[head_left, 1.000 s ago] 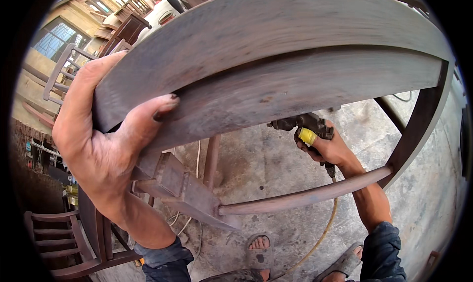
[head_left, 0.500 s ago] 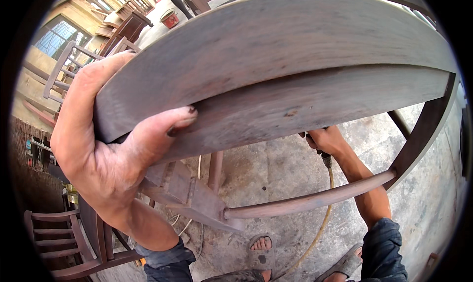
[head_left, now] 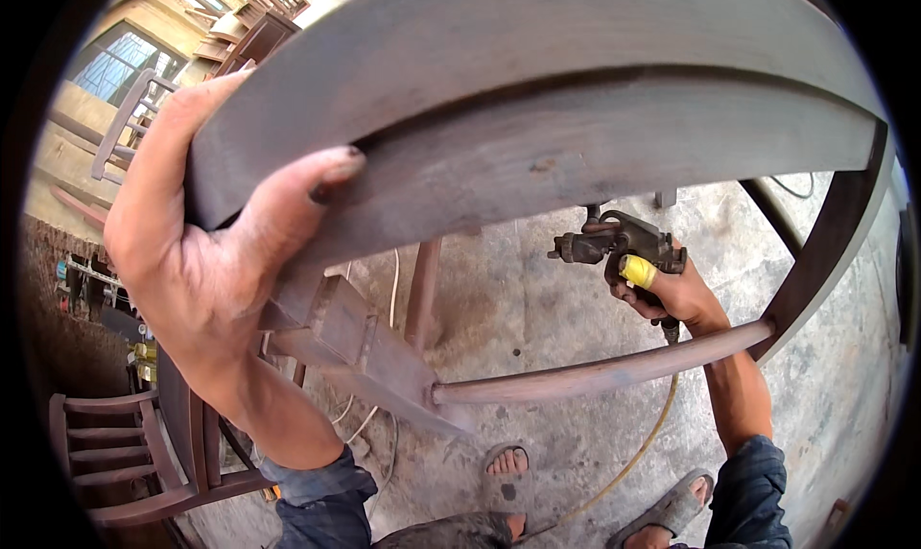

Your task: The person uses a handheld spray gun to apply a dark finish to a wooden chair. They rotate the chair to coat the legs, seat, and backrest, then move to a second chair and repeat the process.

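Note:
A dark brown wooden furniture frame, perhaps a chair, fills the upper middle with its broad curved panel (head_left: 537, 117). My left hand (head_left: 206, 280) is closed round the panel's left end, the thumb lying over its near face. Past the panel's lower edge, my right hand (head_left: 683, 295) grips a dark spray gun (head_left: 633, 242) by its handle. The gun's nozzle points left, and part of its top is hidden by the panel. A yellow wrap (head_left: 637, 271) covers a digit of that hand. The round wooden rail (head_left: 604, 371) crosses in front of my right forearm.
A yellowish hose (head_left: 652, 424) runs from the gun down to the concrete floor (head_left: 537, 309), near my sandalled feet. Slatted wooden furniture (head_left: 110, 453) stands at the lower left. More wooden pieces (head_left: 254, 45) stand by a wall with a window (head_left: 125, 64).
My right hand and the spray gun have come out from behind the panel into view, lower and to the right. The panel has shifted upward in the picture, still in my left hand.

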A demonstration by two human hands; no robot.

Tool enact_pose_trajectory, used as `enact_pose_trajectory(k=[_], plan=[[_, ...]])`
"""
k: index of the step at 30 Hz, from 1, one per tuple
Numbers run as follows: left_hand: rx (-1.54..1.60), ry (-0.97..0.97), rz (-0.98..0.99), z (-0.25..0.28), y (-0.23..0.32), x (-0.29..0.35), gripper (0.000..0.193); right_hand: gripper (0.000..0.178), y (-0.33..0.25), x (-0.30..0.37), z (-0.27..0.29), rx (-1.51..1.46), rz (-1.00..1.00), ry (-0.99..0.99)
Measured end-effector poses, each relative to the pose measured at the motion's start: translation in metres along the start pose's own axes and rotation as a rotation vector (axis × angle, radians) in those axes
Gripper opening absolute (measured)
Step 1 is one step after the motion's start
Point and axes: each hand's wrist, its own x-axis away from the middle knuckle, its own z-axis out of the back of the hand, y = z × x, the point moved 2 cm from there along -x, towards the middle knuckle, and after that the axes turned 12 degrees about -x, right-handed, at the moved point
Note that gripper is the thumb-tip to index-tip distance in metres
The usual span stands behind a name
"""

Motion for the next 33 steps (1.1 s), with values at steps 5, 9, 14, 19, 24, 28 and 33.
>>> enact_pose_trajectory(k=[5, 9, 14, 19, 24, 28, 33], plan=[[-0.087, -0.018, -0.001, 0.008, -0.008, 0.003, 0.055, 0.047, 0.003, 0.003, -0.013, -0.092, 0.012, -0.094], [-0.082, 0.026, -0.013, 0.0, -0.009, -0.003, 0.056, 0.046, -0.002, 0.021, -0.002, -0.051, 0.042, -0.091], [-0.108, 0.013, -0.014, 0.001, -0.01, -0.003, 0.058, 0.047, 0.004, 0.022, -0.001, -0.145, 0.042, -0.177], [-0.172, -0.009, -0.002, 0.003, -0.008, -0.002, 0.059, 0.044, 0.012, 0.017, 0.001, -0.235, 0.029, -0.177], [-0.138, -0.012, 0.018, 0.005, -0.006, 0.0, 0.057, 0.043, -0.007, 0.0, -0.016, -0.084, -0.094, -0.113], [-0.19, -0.017, 0.016, 0.005, -0.005, -0.001, 0.057, 0.041, -0.005, -0.014, -0.015, -0.068, -0.033, -0.024], [-0.163, 0.017, 0.017, 0.004, -0.009, 0.002, 0.059, 0.028, -0.009, -0.029, -0.017, 0.024, 0.015, 0.065]])
